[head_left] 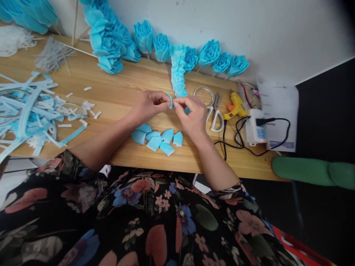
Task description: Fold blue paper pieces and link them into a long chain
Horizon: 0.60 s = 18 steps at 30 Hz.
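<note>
My left hand (149, 105) and my right hand (191, 114) meet over the wooden table (122, 92), both pinching one small blue paper petal (170, 100) between their fingertips. Just beyond them lies a tall stack of blue paper pieces (177, 72). Below the hands, near the table's front edge, several curled blue petals (156, 138) lie in a loose group.
Finished blue paper flowers (210, 53) line the wall. A heap of blue paper strips (27, 111) covers the left. Right of my hands lie a tape roll (204, 94), white scissors (216, 114), a yellow glue gun (235, 105) and a power strip (256, 129) with cables.
</note>
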Motion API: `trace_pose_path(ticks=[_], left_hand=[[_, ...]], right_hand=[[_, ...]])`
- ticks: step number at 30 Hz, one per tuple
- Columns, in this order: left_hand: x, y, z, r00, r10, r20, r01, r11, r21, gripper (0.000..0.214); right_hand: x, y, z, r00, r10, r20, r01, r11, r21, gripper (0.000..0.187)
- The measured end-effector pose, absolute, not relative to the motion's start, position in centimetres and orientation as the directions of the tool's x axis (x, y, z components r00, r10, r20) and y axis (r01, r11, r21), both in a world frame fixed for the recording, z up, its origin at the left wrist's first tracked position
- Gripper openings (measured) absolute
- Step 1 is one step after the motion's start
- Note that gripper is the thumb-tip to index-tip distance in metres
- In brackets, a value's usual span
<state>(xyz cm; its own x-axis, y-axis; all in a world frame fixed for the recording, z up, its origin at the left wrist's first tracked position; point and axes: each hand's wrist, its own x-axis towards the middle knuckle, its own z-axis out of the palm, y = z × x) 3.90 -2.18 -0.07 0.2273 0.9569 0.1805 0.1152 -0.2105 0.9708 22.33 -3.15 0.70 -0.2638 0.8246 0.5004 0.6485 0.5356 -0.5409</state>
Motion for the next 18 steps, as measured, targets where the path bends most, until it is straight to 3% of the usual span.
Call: trace_pose_path(ticks=[18], left_hand=[[3.96, -2.21, -0.02, 0.215, 0.964, 0.155, 0.143, -0.188, 0.972, 0.022]], right_hand=[[22.49, -3.2, 0.94, -0.272, 0.835, 0.478, 0.64, 0.528, -0.558, 0.02]])
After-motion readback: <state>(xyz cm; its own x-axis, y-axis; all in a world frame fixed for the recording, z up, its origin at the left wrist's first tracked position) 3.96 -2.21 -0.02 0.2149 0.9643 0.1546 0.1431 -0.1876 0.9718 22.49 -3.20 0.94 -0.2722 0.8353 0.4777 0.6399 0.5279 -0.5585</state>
